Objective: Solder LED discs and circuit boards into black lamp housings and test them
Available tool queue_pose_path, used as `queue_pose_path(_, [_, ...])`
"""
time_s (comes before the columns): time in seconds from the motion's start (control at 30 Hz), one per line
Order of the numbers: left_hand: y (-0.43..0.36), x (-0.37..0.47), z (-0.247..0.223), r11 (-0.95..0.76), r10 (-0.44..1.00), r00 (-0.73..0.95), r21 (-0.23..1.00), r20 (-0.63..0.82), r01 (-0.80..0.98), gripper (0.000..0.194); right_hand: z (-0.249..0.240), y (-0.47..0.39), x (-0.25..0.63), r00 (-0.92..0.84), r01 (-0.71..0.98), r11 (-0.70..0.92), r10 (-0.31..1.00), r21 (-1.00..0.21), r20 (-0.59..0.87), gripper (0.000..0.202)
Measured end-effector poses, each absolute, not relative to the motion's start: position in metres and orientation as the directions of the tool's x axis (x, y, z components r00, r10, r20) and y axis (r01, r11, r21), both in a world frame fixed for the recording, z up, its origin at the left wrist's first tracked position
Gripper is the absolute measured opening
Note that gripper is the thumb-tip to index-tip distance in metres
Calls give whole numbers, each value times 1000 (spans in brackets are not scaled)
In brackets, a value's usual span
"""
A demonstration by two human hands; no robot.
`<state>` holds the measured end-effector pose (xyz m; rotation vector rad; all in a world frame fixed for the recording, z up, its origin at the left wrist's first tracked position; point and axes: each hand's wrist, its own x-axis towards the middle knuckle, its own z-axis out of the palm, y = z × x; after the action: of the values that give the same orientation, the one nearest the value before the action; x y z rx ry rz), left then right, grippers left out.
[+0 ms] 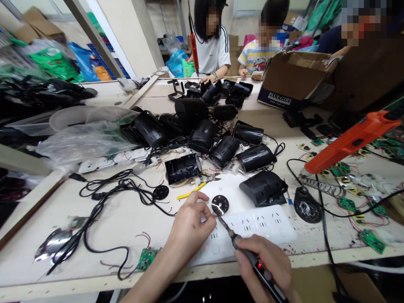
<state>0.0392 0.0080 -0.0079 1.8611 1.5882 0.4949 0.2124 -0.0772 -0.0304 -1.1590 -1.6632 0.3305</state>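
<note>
My right hand [265,265] is wrapped round a grey and black soldering iron [249,252] with a lit red light. The iron's metal tip points up and left to the lower edge of a round black disc [220,205] with small coloured spots. My left hand [194,221] is left of the tip, thumb and index finger pinched together by the disc; what they hold is too small to make out. Under and right of the tip lies a white power strip [261,225]. Yellow-handled pliers [192,191] rest just above my left hand.
Black plastic housings [224,151] are heaped across the middle. Black cables [94,206] and a green circuit board [147,258] lie left. An orange tool [353,141], a coil spring [323,186] and more boards are right. Two people sit opposite beside a cardboard box [293,80].
</note>
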Motion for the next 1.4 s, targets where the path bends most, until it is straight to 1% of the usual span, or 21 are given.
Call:
queue_pose_path(0.13, [8, 39, -10, -89, 975, 204, 680, -91, 728, 17, -31, -76, 208, 17, 485, 528, 791, -697, 612, 16])
queue_pose_path(0.33, [6, 39, -9, -127, 975, 216, 682, -46, 720, 17, -33, -75, 206, 30, 498, 535, 776, -682, 630, 15])
queue_pose_path(0.67, [7, 41, -9, -115, 976, 212, 688, -58, 717, 17, -32, -76, 209, -42, 522, 553, 777, -649, 628, 18])
queue_pose_path(0.83, [7, 41, -8, -100, 975, 208, 687, -76, 720, 17, -27, -79, 211, -6, 556, 532, 771, -639, 637, 16])
queue_pose_path(0.93, [8, 40, -8, -100, 975, 209, 682, -79, 725, 18, -27, -82, 212, 10, 541, 535, 767, -649, 641, 19])
queue_pose_path(1.13, [8, 41, -8, -129, 975, 217, 671, -48, 730, 18, -28, -83, 212, 69, 549, 511, 760, -661, 646, 18])
queue_pose_path(1.4, [7, 41, -12, -144, 977, 214, 667, -23, 731, 18, -28, -78, 210, 37, 564, 526, 754, -637, 656, 14])
